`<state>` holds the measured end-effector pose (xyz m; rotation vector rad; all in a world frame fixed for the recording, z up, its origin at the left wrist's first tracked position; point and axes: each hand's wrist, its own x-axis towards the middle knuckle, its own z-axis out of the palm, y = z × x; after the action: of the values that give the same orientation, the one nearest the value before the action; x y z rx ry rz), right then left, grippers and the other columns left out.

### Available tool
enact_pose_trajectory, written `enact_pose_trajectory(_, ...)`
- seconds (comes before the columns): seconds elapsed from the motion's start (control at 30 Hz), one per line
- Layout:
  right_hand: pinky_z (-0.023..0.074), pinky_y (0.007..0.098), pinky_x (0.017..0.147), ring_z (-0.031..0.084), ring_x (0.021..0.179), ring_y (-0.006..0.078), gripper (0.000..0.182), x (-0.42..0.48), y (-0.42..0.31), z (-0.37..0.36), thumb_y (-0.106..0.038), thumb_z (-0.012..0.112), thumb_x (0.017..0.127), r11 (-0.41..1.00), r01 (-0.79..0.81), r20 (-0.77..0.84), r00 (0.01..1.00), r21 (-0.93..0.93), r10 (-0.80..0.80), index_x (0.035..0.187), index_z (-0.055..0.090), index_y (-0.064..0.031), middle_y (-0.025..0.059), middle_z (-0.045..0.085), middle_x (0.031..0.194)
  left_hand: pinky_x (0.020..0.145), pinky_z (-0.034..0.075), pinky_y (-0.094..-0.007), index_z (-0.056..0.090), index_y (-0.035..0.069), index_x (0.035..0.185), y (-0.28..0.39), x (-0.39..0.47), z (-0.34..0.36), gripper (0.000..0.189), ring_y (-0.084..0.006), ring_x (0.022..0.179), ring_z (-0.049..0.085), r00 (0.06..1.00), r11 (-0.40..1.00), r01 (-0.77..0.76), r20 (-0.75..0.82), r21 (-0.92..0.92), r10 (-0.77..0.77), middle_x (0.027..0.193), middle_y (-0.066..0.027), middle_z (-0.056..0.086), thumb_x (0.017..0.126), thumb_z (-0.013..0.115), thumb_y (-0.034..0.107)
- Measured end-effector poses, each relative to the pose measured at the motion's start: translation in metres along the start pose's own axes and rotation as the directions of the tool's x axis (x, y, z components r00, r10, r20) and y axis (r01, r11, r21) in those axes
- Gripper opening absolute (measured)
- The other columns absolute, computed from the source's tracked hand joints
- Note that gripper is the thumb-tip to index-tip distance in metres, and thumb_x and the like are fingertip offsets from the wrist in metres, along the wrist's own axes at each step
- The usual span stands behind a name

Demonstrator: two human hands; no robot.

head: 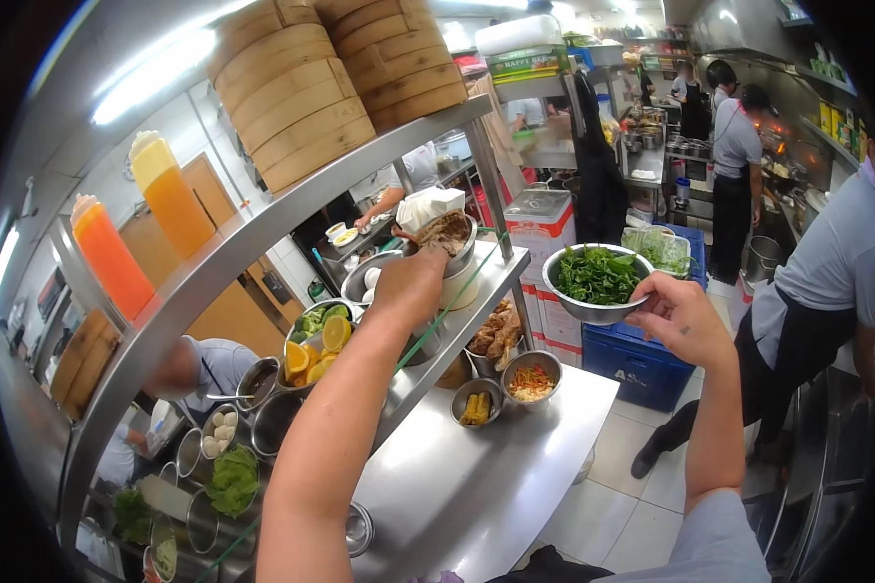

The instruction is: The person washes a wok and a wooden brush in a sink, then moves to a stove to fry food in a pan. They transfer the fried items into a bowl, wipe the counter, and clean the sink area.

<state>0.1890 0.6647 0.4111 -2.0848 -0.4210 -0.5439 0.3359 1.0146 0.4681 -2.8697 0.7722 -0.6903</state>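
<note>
My right hand point(674, 317) pinches the rim of a metal bowl of leafy greens point(599, 277) and holds it up beyond the steel counter's right end. My left hand point(412, 284) reaches onto the raised shelf, at the near side of a metal bowl point(467, 251) with brownish contents; its fingertips are hidden, so I cannot tell whether they grip anything. Beside it stands a bowl with white eggs point(372, 280). Below, on the steel counter point(474, 466), stand a bowl of yellow rolled pieces point(476, 409) and a bowl of shredded orange and pale food point(531, 380).
Bamboo steamers point(292, 95) and sauce squeeze bottles point(113, 255) stand on the top shelf. Citrus pieces point(310, 357) and lettuce point(232, 481) lie in containers at left. A blue crate point(631, 364) stands on the floor. A co-worker point(824, 277) stands close at right; others work farther off.
</note>
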Motion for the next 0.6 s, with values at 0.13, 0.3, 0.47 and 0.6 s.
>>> enact_pose_trajectory(0.13, 0.0455, 0.0239, 0.051, 0.062, 0.055, 0.0089, 0.021, 0.006, 0.006, 0.008, -0.002, 0.076, 0.082, 0.998, 0.003, -0.028, 1.0, 0.06, -0.002, 0.095, 0.059, -0.0008, 0.0048, 0.064, 0.065, 0.079, 0.053, -0.0473, 0.064, 0.005, 0.102, 0.001, 0.0, 0.005, 0.022, -0.0376, 0.093, 0.068, 0.997, 0.999, -0.036, -0.074, 0.0, 0.036, 0.104, -0.0175, 0.067, 0.082, 0.056, 0.001)
enact_pose_trajectory(0.3, 0.046, 0.0231, 0.052, 0.063, 0.057, 0.0085, 0.019, 0.033, 0.001, 0.027, -0.001, 0.074, 0.083, 0.997, 0.081, -0.012, 0.997, 0.022, -0.08, 0.095, 0.059, -0.0014, 0.0043, 0.064, 0.066, 0.078, 0.054, -0.0467, 0.066, 0.006, 0.095, 0.003, -0.006, -0.015, 0.018, -0.0369, 0.092, 0.068, 0.989, 1.0, 0.016, -0.145, -0.026, -0.019, 0.104, -0.016, 0.068, 0.081, 0.056, 0.0)
enact_pose_trajectory(0.47, 0.0466, 0.0237, 0.052, 0.063, 0.058, 0.0086, 0.019, 0.085, -0.001, 0.06, -0.005, 0.073, 0.085, 0.984, 0.174, -0.033, 0.984, -0.037, -0.175, 0.097, 0.059, -0.0016, 0.0045, 0.064, 0.067, 0.076, 0.054, -0.0466, 0.068, 0.007, 0.091, -0.01, -0.021, -0.066, 0.011, -0.0373, 0.087, 0.069, 0.982, 1.0, 0.016, -0.189, 0.023, -0.011, 0.1, -0.0171, 0.069, 0.082, 0.062, 0.004)
enact_pose_trajectory(0.6, 0.0501, 0.0339, 0.065, 0.065, 0.069, 0.0205, 0.022, 0.134, 0.001, 0.103, -0.012, 0.073, 0.087, 0.971, 0.221, -0.004, 0.975, 0.09, -0.221, 0.099, 0.059, -0.0006, 0.012, 0.067, 0.074, 0.083, 0.049, -0.0476, 0.066, 0.005, 0.098, -0.019, -0.04, -0.105, 0.014, -0.0392, 0.095, 0.063, 0.986, 0.998, 0.05, -0.161, 0.026, -0.045, 0.098, -0.0158, 0.066, 0.085, 0.068, 0.01)
